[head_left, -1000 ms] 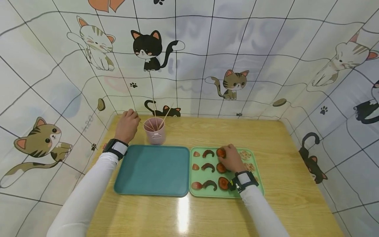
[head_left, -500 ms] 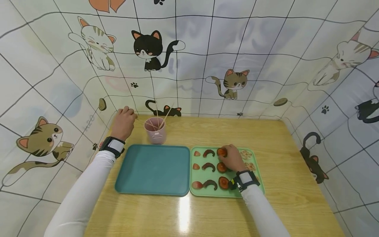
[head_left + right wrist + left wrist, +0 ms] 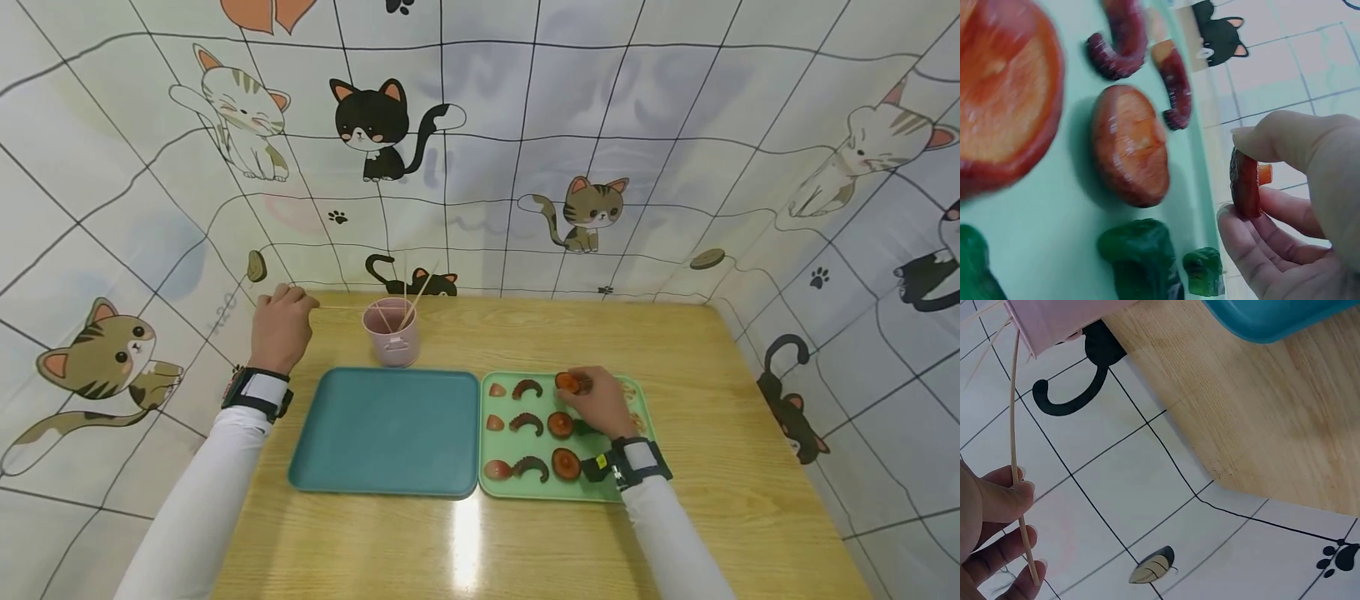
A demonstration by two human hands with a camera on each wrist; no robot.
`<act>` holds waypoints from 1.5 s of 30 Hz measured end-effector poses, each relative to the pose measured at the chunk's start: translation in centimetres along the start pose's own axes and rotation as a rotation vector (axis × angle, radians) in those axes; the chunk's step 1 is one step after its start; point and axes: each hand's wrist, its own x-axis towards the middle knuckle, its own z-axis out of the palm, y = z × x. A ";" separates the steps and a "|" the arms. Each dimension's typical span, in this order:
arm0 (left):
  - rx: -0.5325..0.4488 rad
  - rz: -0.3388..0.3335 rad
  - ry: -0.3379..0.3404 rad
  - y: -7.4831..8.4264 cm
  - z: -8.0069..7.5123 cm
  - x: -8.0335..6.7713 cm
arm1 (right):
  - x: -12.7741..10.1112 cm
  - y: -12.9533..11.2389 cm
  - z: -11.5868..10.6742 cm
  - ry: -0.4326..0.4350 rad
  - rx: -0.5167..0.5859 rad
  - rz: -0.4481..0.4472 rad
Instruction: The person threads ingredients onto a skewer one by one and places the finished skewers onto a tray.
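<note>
Between thumb and fingers my left hand (image 3: 281, 331) pinches a thin wooden skewer (image 3: 1014, 419), left of the pink cup (image 3: 393, 337). In the left wrist view the skewer's far end overlaps the cup's rim. My right hand (image 3: 600, 404) grips a brown mushroom cap (image 3: 1246, 184) by its edges, with its short stem showing, over the back of the green tray (image 3: 517, 492). Two more mushroom caps (image 3: 560, 425) lie in the same column. Left of them are curled dark-red tentacle pieces (image 3: 531, 468) and small reddish pieces (image 3: 498, 470). Green pepper-like pieces (image 3: 1141, 259) lie beside the mushrooms.
A teal tray (image 3: 386, 433) adjoins the green tray on its left. Several skewers (image 3: 422, 296) stand in the cup behind it. Pale round pieces (image 3: 627, 392) lie at the green tray's right, partly behind my hand. Cat-printed walls (image 3: 487, 167) border the wooden table (image 3: 570, 333).
My left hand has moved left, away from the cup, drawing the skewer with it. My right hand has lifted the rear mushroom cap and shifted slightly right.
</note>
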 end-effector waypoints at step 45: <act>-0.678 -0.296 0.041 13.4 -0.6 -6.8 | -1.6 -7.5 -3.6 0.118 0.539 -0.032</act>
